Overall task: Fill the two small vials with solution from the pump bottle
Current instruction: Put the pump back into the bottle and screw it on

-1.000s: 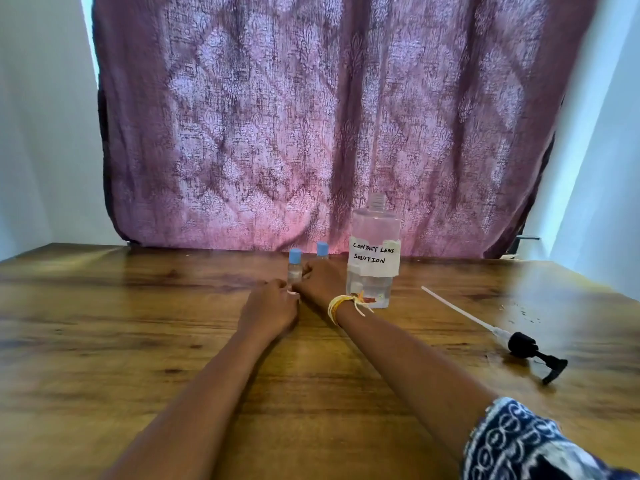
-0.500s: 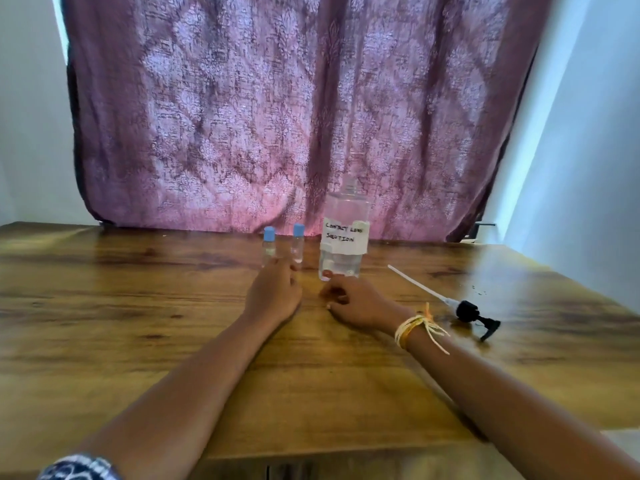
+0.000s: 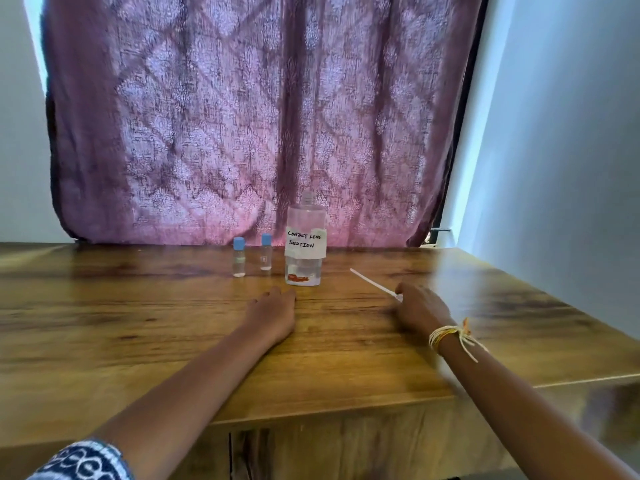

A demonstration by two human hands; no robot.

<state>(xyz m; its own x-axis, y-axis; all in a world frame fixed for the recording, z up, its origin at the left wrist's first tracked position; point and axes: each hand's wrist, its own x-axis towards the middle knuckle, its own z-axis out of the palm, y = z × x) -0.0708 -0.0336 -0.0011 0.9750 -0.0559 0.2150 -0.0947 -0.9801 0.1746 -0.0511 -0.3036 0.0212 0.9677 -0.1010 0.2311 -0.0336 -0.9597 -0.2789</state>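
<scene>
My left hand (image 3: 273, 315) lies palm down on the desk (image 3: 138, 323), fingers (image 3: 277, 293) straight and together, holding nothing. Its fingertips stop just short of the pump bottle (image 3: 305, 244), which stands upright directly beyond them, near but not touching. The bottle is clear, open at the neck with no pump fitted, carries a white label reading "CONTACT LENS SOLUTION", and holds a low level of clear liquid.

The two small vials, left vial (image 3: 239, 257) and right vial (image 3: 266, 252), stand upright to the left of the bottle, each with a blue cap on. They are apart from each other and lie farther away than my left fingertips, slightly to their left.

My right hand (image 3: 420, 308) is well to the right of the bottle, laid over the near end of the white dip tube (image 3: 370, 281), which lies flat and runs away to the far left toward the bottle. The pump head is hidden beneath this hand. The hand is blurred; I cannot tell whether its fingers grip the tube or only rest on it. A yellow thread band (image 3: 446, 336) circles that wrist.

A purple patterned curtain (image 3: 242, 116) hangs behind the desk.
</scene>
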